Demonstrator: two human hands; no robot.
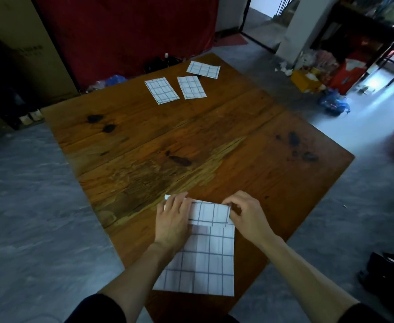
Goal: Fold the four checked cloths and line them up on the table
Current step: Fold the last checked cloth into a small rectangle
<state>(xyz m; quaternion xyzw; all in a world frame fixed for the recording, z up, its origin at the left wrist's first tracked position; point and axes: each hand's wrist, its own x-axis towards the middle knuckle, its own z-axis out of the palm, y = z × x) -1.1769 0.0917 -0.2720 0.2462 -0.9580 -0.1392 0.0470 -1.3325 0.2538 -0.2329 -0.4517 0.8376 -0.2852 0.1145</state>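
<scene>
Four checked cloths lie on the wooden table (144,141), whose planks are worn pale in the middle and marked with dark knots. At the far left of the room a tall cardboard box (16,43) leans against the wall, with a red curtain (126,29) hanging beside it behind the table's far edge. On the far part of the table sit three folded cloths: the left folded cloth (161,90), the middle folded cloth (191,87) just beside it, and the right folded cloth (203,69) a little farther back and turned at another angle. At the near edge lies the fourth cloth (203,259), long and partly overhanging the table, its far end doubled back toward the person. The left hand (173,220) lies on the left of that fold, fingers loosely bent over the cloth's far corner; whether it pinches the cloth I cannot tell. The right hand (245,214) pinches the fold's right corner between thumb and curled fingers. Farther right, the grey floor (354,217) carries a blue plastic bag (333,104), a yellow box (304,81) and other clutter near a dark metal rack (378,43); a black bag (389,271) sits by the table's near right.
</scene>
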